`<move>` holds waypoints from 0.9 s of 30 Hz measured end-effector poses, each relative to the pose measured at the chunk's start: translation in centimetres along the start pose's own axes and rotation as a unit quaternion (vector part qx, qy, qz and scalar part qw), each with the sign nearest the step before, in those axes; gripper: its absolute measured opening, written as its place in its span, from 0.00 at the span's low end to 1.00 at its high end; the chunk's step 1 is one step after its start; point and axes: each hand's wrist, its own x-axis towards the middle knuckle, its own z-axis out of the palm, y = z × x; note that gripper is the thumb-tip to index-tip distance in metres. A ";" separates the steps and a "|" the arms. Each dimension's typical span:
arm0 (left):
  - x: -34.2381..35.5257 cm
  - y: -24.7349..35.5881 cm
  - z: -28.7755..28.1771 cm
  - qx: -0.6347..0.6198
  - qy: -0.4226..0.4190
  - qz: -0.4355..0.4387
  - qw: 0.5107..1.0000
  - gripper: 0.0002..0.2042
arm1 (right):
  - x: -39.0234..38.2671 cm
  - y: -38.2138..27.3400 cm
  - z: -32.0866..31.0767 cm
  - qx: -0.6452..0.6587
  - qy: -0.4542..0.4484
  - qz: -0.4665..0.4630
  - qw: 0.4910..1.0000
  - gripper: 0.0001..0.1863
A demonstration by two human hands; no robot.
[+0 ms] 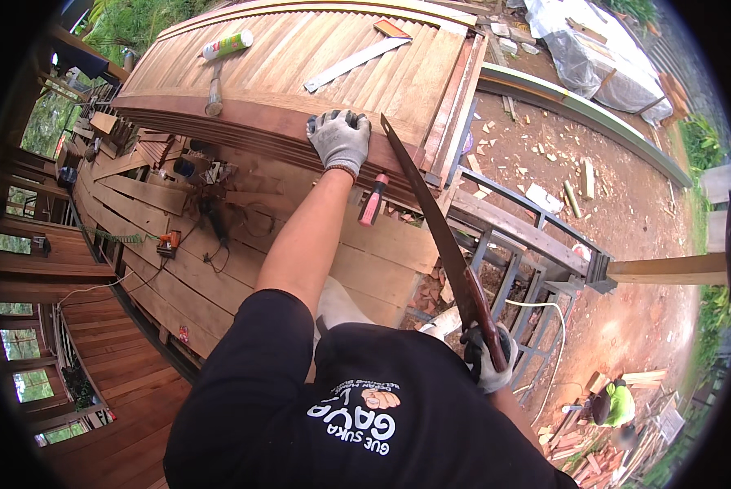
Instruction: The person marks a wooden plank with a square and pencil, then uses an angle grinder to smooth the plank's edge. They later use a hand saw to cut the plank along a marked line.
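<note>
My left hand (338,140), in a grey work glove, presses on the near rail of a louvred wooden panel (259,107), its fingers curled down against the wood. The panel tops a stack of similar ones. At lower right my gloved right hand (493,363) is closed round the brown handle of a handsaw (440,224). The long dark blade slants up to the left, its tip over the panel's near right corner; whether it touches the wood I cannot tell. Between left hand and saw, a pink-and-black tool handle (372,200) juts from the stack's near side, its other end hidden.
On the panel lie a try square (357,63), a white-green cylindrical container (227,46) and a wooden-handled tool (214,91). An orange power tool (168,244) and cables lie on the plank floor at left. Metal framing (520,200) stands right. Another person (614,403) works far lower right.
</note>
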 end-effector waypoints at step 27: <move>0.1 -0.1 0.1 0.010 -0.009 -0.012 1.000 0.15 | 0.9 -1.3 0.0 -0.007 0.007 0.007 1.000 0.19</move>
